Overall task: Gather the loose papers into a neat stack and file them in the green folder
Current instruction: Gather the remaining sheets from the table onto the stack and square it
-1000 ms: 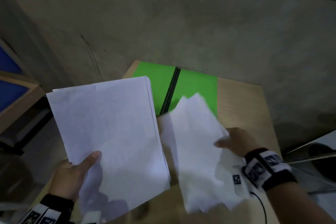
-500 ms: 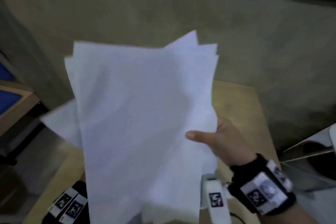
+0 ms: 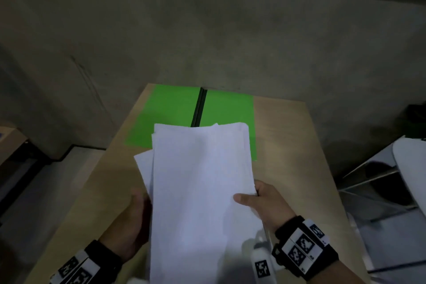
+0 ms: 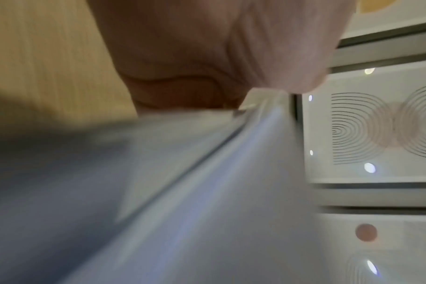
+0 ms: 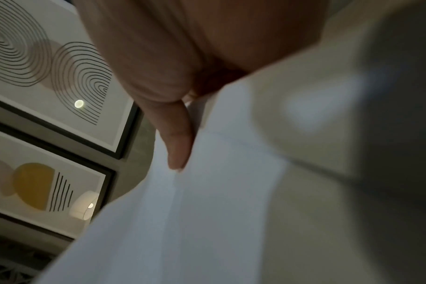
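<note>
Holding: left hand point(image 3: 131, 221) and right hand point(image 3: 265, 205) both grasp papers point(image 3: 200, 182)
Folder point(image 3: 170, 117): open on worktop point(image 3: 288, 145), behind papers

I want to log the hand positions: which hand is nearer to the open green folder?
Right, slightly. The right hand grips the papers just below the green folder's near right corner; the left hand holds their left edge, lower down.
</note>
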Demonstrator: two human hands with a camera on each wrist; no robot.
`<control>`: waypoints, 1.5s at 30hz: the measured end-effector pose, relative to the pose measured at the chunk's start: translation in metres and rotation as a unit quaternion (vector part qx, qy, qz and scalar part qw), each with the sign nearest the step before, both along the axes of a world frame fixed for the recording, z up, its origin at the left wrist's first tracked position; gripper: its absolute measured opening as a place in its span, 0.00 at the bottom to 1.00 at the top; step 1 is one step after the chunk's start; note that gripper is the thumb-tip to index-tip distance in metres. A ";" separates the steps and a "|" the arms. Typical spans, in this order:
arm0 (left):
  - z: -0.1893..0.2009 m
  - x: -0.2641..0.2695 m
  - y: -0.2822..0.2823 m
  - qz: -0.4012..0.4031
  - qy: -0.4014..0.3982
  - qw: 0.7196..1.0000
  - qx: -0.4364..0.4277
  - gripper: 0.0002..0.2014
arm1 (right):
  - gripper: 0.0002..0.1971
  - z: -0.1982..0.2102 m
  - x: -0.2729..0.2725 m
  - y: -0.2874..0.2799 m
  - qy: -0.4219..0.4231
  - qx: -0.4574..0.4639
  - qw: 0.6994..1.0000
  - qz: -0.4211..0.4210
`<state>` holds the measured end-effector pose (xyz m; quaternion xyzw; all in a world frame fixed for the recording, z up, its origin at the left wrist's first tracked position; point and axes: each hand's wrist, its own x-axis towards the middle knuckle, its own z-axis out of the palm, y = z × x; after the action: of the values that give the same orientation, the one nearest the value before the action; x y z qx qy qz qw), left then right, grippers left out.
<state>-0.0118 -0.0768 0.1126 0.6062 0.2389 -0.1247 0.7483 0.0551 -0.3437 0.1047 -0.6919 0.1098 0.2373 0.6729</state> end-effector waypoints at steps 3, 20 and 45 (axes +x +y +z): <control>0.015 0.003 -0.001 -0.057 -0.083 0.991 0.085 0.23 | 0.15 0.005 -0.003 -0.008 -0.044 0.019 0.999 -0.018; 0.043 0.037 -0.040 0.055 -0.318 0.929 0.181 0.17 | 0.12 0.029 -0.014 0.009 -0.280 0.067 0.951 -0.115; 0.067 0.055 -0.049 0.190 -0.346 0.912 0.111 0.09 | 0.31 0.060 0.006 0.012 -0.339 0.097 0.931 -0.094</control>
<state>0.0437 -0.1257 0.1792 0.6340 0.0885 0.2646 0.7212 0.0609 -0.3314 0.1644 -0.6491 -0.0834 -0.0663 0.7532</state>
